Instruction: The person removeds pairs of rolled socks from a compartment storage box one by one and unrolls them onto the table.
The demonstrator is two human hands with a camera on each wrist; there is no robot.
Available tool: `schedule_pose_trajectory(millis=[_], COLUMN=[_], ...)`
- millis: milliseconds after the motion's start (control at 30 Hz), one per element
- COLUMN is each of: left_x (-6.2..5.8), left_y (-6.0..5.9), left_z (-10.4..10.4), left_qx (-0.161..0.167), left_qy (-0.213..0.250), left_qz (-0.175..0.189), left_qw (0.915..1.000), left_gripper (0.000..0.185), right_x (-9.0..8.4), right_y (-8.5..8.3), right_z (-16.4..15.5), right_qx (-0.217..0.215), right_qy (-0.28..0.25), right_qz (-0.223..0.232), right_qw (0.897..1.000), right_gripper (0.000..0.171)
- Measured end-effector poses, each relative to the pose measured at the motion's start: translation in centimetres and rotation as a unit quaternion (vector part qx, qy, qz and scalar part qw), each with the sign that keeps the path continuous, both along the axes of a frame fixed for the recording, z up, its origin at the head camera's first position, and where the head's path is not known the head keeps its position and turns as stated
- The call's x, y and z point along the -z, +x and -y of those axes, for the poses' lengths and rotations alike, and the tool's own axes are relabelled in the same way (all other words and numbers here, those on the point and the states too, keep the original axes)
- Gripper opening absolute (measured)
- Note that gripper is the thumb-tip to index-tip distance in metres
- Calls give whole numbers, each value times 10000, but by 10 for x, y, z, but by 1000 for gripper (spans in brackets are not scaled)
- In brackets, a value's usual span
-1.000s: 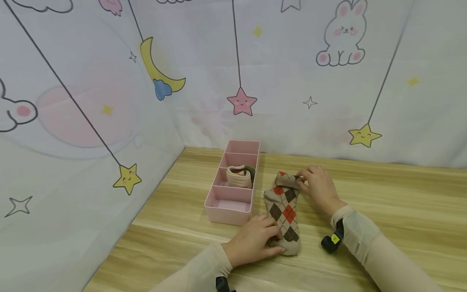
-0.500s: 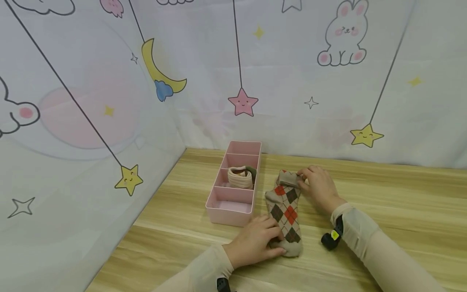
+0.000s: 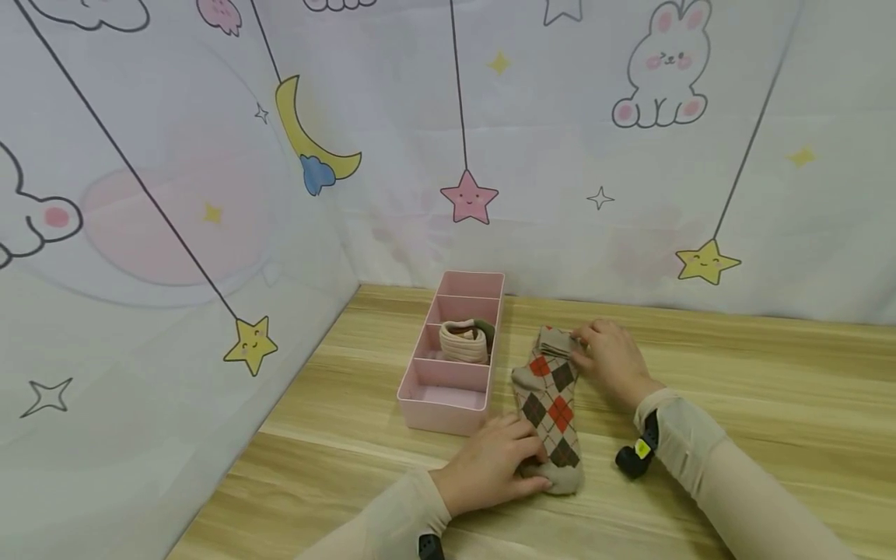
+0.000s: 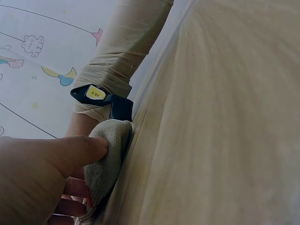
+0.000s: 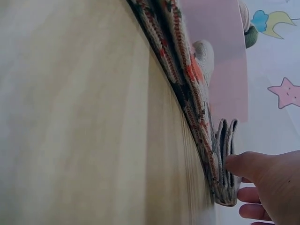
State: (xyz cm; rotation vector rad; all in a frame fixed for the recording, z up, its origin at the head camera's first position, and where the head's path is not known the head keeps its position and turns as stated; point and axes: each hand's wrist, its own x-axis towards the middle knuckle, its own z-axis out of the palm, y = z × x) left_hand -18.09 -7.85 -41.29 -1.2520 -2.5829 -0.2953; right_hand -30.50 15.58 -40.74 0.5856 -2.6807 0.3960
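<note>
A pair of beige argyle socks (image 3: pixel 549 404) with red and brown diamonds lies flat on the wooden table (image 3: pixel 735 373), one sock on the other. My left hand (image 3: pixel 528 467) grips the toe end nearest me. In the left wrist view its thumb (image 4: pixel 70 150) presses on the beige toe (image 4: pixel 110 154). My right hand (image 3: pixel 579 346) pinches the cuff end at the far side. In the right wrist view its thumb (image 5: pixel 251 166) lies against the stacked cuff edges (image 5: pixel 225 159).
A pink divided organizer tray (image 3: pixel 448 408) stands just left of the socks, with a rolled cream and green sock pair (image 3: pixel 463 340) in one middle compartment. A cartoon-print fabric backdrop (image 3: pixel 175 194) walls the table's left and back. The tabletop extends to the right.
Both hands stay on the socks' ends. The cuff end lies a little flatter under my right hand than a second ago.
</note>
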Motion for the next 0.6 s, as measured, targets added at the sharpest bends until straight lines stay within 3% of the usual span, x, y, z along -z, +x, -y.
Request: schedule_pose_trajectory(millis=[267,600], left_x=[0,-3], left_y=[1,1], left_z=[1,0], left_qx=[34,-35], left_qy=[39,-59], left_qz=[-160,55], left_qw=[9999,10000], left_gripper=[21,20], right_x=[0,0], right_y=[-2,-11], right_z=[1,-1], right_qx=[76,4], right_qy=[199,359], right_qz=[262,431], right_qw=[9994,9984], right_gripper=[39,39])
